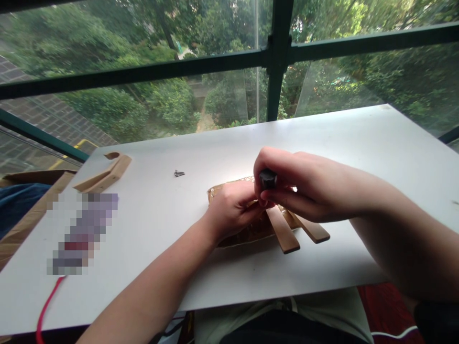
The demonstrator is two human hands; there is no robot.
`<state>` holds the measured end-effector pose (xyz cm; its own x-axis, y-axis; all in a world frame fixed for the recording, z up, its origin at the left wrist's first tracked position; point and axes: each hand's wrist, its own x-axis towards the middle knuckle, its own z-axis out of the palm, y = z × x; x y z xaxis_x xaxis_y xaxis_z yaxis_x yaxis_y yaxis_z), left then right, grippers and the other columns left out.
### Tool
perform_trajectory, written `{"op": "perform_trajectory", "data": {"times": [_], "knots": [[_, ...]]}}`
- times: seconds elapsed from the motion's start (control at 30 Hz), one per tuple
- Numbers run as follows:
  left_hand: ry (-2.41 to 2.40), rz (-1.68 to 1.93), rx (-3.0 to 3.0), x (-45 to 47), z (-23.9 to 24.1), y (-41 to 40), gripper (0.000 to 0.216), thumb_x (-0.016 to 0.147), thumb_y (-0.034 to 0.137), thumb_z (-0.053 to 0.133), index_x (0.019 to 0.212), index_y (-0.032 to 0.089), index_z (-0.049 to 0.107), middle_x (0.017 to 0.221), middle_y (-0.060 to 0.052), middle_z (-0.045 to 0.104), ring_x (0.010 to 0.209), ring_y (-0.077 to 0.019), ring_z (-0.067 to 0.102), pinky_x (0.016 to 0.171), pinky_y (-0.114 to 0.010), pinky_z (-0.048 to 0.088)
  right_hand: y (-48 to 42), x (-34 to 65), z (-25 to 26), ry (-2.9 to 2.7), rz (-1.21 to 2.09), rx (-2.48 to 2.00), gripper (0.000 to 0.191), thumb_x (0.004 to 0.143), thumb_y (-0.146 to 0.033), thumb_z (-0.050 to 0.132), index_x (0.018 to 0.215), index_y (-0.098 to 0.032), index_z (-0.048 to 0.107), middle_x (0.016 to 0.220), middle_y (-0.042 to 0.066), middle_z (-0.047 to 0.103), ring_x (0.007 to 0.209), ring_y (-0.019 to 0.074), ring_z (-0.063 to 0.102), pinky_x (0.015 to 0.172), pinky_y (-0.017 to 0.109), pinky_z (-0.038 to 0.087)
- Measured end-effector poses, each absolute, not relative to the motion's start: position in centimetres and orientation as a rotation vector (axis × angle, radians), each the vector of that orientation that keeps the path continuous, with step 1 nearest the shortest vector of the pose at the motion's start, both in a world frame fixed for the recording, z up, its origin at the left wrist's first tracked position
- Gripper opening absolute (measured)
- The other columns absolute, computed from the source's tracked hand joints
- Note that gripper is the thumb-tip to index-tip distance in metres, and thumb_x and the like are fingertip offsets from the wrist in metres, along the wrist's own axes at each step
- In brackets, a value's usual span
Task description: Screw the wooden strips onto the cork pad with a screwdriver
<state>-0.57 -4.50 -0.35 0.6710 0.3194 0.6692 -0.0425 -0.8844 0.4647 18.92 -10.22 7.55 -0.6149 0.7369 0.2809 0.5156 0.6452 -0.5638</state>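
Observation:
My right hand (297,184) is closed round a dark tool handle (267,178), held upright over a wooden assembly (287,229) of flat slats in the middle of the white table (358,143). My left hand (233,208) is curled on the assembly beside the tool, pressing down on a brown board under it. The tool's tip is hidden behind my fingers. Two slat ends stick out toward me from under my right hand.
A wooden piece with a rounded notch (103,177) lies at the table's far left. A few small dark screws (179,173) sit left of centre. A blurred object (82,234) with a red cord (48,306) lies near the left front edge. Windows stand behind the table.

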Motion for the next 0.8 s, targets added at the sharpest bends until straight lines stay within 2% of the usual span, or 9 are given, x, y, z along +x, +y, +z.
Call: {"op": "perform_trajectory", "data": {"times": [0.37,0.57,0.67,0.8], "knots": [[0.257,1.078,2.472,-0.57,-0.43,-4.44,0.012,0.089,0.019,0.060,0.078,0.017,0.063,0.072,0.000,0.069,0.066,-0.0104,0.062,0.061,-0.021,0.047,-10.29,18.65,7.44,-2.351,0.582,-1.041,0.011,0.090,-0.015,0.051,0.099,-0.020,0.046,0.076,-0.002,0.055,0.061,0.0091,0.044,0.055,0.023,0.029],[0.288,1.095,2.498,-0.61,-0.46,-4.55,0.022,0.090,0.025,0.060,0.071,0.016,0.059,0.064,0.001,0.062,0.059,-0.0087,0.055,0.056,-0.020,0.044,-10.13,18.73,7.31,-2.323,0.636,-0.995,0.012,0.090,-0.015,0.051,0.101,-0.018,0.047,0.081,0.000,0.059,0.065,0.0097,0.049,0.057,0.023,0.034],[0.299,1.092,2.481,-0.70,-0.58,-4.54,0.024,0.090,0.026,0.061,0.069,0.016,0.057,0.064,0.001,0.061,0.059,-0.0087,0.054,0.056,-0.020,0.043,-10.09,18.69,7.14,-2.284,0.645,-0.960,0.019,0.090,-0.014,0.052,0.108,-0.018,0.049,0.085,0.000,0.060,0.068,0.0096,0.051,0.059,0.023,0.036],[0.352,1.063,2.471,-0.87,-0.72,-4.51,0.017,0.089,0.029,0.063,0.078,0.016,0.059,0.070,0.000,0.064,0.064,-0.0101,0.056,0.059,-0.021,0.045,-10.15,18.69,6.96,-2.232,0.638,-0.962,0.023,0.089,-0.015,0.054,0.111,-0.019,0.049,0.080,-0.003,0.058,0.064,0.0080,0.051,0.055,0.021,0.036]]}}
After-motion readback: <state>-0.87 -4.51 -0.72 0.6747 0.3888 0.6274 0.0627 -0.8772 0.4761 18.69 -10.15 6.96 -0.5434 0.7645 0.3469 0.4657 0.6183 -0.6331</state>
